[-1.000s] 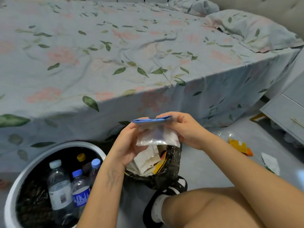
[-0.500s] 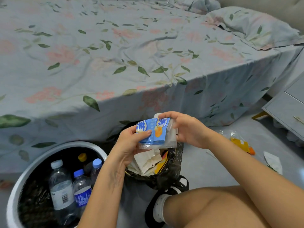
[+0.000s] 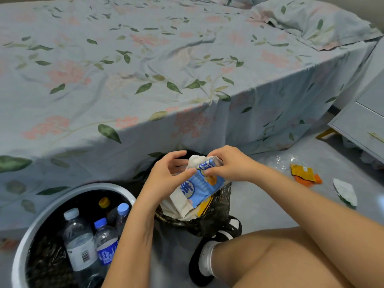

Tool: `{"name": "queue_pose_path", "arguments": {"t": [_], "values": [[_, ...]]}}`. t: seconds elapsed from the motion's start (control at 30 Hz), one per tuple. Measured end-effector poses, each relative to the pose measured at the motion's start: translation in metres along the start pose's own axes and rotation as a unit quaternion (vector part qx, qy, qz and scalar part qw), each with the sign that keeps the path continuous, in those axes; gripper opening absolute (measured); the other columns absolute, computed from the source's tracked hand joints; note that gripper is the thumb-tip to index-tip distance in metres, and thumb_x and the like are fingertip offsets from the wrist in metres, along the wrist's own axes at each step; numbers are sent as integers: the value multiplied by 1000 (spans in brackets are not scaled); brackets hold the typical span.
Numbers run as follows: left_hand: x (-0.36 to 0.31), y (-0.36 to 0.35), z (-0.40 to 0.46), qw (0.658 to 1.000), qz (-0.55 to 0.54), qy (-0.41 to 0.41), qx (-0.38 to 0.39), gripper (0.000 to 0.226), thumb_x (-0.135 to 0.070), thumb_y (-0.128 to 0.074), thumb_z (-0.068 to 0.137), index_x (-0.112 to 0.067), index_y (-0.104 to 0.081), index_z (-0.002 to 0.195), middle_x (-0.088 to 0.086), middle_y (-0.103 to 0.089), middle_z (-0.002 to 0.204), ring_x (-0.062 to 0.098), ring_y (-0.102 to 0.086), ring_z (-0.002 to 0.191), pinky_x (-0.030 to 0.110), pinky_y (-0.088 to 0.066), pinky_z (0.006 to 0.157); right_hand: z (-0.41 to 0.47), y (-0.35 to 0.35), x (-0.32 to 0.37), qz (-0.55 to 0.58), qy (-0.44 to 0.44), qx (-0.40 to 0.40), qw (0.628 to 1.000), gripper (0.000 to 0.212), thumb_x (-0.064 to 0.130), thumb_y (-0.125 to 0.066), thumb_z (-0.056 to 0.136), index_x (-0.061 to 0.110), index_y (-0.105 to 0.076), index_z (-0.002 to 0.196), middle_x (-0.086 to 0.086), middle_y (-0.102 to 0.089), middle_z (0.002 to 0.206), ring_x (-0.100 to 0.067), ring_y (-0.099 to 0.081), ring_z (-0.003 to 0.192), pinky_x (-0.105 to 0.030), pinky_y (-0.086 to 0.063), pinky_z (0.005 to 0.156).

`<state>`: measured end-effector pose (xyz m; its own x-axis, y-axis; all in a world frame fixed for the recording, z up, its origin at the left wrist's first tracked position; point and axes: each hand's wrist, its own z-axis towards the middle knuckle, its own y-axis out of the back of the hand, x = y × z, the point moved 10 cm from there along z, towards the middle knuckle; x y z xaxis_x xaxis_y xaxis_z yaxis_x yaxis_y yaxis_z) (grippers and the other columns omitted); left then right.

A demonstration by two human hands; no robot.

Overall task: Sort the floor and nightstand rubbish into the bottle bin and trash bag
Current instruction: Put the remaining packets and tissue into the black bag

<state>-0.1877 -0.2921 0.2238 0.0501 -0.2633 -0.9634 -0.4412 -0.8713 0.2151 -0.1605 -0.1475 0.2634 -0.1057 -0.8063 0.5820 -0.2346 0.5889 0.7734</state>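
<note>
Both my bare forearms reach forward from the near edge and meet at the middle. My right hand (image 3: pixel 229 164) comes in from the right, palm down, its fingers and thumb curled in a pinch around the top end of a blue wrapper (image 3: pixel 204 183). My left hand (image 3: pixel 166 176) rises from the near left, wrist bent back, fingers loosely curved and spread; its thumb tip touches the wrapper's left edge (whether it truly pinches there I cannot tell). My bare right knee is bent up at the near right, with a white sock and dark shoe (image 3: pixel 209 252) on the foot.
</note>
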Motion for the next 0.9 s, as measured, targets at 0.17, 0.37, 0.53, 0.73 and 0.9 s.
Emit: {"name": "queue_pose_path", "arguments": {"t": [0.17, 0.37, 0.53, 0.73, 0.9], "values": [[-5, -21, 2, 994, 102, -32, 36, 11, -24, -73, 83, -23, -73, 95, -5, -75, 88, 12, -70, 86, 38, -57, 82, 0, -6, 5, -23, 4, 7, 1000, 19, 36, -73, 81, 20, -65, 87, 10, -55, 64, -4, -49, 58, -14, -34, 50], [52, -4, 16, 964, 246, 56, -79, 14, -26, -66, 86, -16, -73, 92, 2, -72, 86, 20, -66, 87, 30, -48, 74, -2, -7, -28, -47, -79, 51, 994, 62, 28, -74, 80, 12, -46, 132, -5, -62, 121, -17, -57, 103, -26, -48, 86], [112, -16, 47, 912, 376, 156, -54, 19, -29, -62, 82, -12, -67, 87, 9, -68, 92, 32, -64, 91, 31, -46, 67, -12, 2, -38, -64, -91, 82, 990, 46, 27, -64, 89, 13, -54, 131, -3, -63, 124, -18, -58, 113, -21, -42, 85], [155, -92, 73, 814, 547, 150, 125, 18, -13, -55, 88, -7, -61, 104, 13, -64, 112, 29, -63, 101, 34, -47, 71, -14, 6, -30, -51, -60, 80, 994, 32, 24, -58, 91, 11, -64, 119, -6, -68, 116, -22, -61, 108, -29, -49, 90], [178, -116, 70, 647, 717, 147, 213, 32, -13, -46, 96, -10, -57, 125, 7, -61, 124, 28, -59, 113, 39, -48, 91, -13, 4, -42, 8, -65, 92, 994, 29, 26, -58, 91, 17, -61, 119, -7, -72, 101, -23, -71, 89, -34, -57, 83]]}}
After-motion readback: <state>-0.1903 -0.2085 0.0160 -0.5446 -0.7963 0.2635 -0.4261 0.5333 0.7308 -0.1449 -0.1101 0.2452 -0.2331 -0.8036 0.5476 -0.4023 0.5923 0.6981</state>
